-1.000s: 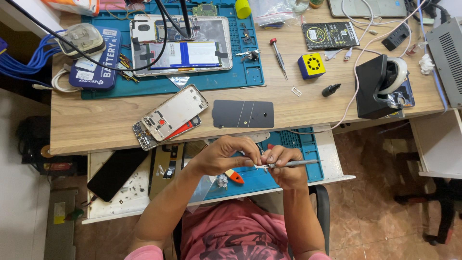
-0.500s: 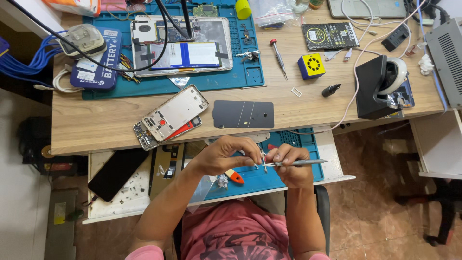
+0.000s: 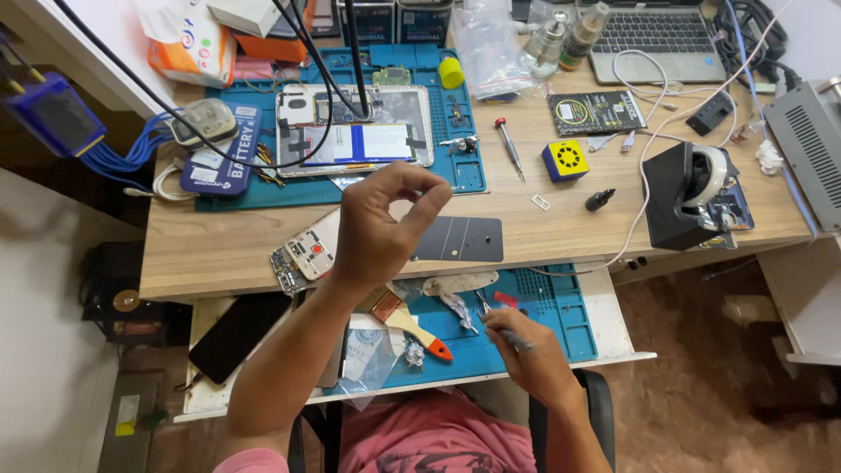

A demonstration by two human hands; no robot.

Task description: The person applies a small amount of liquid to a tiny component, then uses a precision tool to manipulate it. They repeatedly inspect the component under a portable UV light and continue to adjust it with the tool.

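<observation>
Tweezers point(image 3: 515, 340), thin and grey, are sitting in the right hand point(image 3: 524, 350) at the lower middle of the frame, the fingers closing round them over the blue mat point(image 3: 543, 302) on the pull-out shelf. Just left of that hand a small brush with an orange handle point(image 3: 412, 322) is lying on the mat. The left hand point(image 3: 378, 226) is hanging raised in the centre of the frame, thumb and forefinger pinching together; whether anything sits between them I cannot tell. Behind it an opened phone point(image 3: 307, 254) and a dark rectangular panel point(image 3: 460, 239) are lying on the wooden desk point(image 3: 561, 232). Toward the upper middle, a red-handled screwdriver point(image 3: 508, 147) is lying beside an opened tablet point(image 3: 355, 130)
</observation>
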